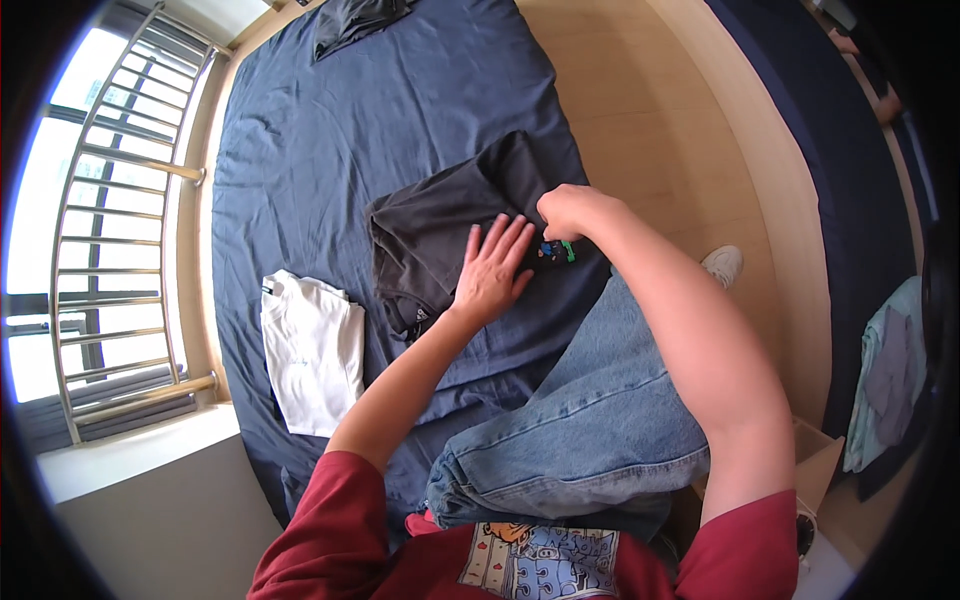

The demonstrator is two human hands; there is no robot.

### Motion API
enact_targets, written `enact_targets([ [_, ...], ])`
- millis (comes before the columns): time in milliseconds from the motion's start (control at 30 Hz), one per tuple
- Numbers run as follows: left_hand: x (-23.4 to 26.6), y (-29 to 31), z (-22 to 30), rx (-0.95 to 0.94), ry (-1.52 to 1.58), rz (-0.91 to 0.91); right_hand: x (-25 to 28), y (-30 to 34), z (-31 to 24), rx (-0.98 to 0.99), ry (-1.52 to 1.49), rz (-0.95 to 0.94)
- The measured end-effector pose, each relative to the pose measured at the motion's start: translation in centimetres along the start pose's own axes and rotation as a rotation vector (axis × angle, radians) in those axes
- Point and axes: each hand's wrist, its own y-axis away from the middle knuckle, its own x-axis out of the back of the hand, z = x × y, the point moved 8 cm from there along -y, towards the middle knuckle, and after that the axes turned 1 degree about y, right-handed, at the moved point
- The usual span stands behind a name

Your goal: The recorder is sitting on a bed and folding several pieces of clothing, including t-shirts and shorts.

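Note:
A black T-shirt (425, 235) lies partly folded on the dark blue bed sheet (370, 120), its collar toward the near left and a small coloured print near its right side. Flat on the shirt's middle rests my left hand (492, 268), fingers spread. My right hand (572, 212) is closed at the shirt's right edge, and its fingers seem to pinch the fabric there. Left of the black shirt lies a folded white T-shirt (315, 350), touched by neither hand.
Another dark garment (355, 25) lies at the bed's far end. A barred window (120, 210) runs along the left. To the right are the wooden floor (650, 130), a second dark blue bed (800, 110) and light blue-green cloth (880, 380). My jeans-clad leg (580, 420) rests on the near bed.

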Motion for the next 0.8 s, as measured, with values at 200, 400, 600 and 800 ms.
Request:
enact_targets([
  [200, 0.2, 0.4, -7.4, 0.304, -0.021, 0.251, 0.0, -0.3, 0.8, -0.002, -0.028, 0.006],
  [400, 0.2, -1.2, -10.1, 0.503, -0.088, 0.226, -0.2, -0.5, 1.5, -0.042, -0.037, -0.034],
  [600, -1.8, -4.3, -6.6, 0.210, -0.152, 0.100, -0.7, -1.3, 1.6, -0.029, -0.027, -0.013],
  [800, 0.2, -4.4, -4.1, 0.139, -0.079, 0.098, 0.2, -1.0, 2.3, 0.036, -0.060, 0.034],
])
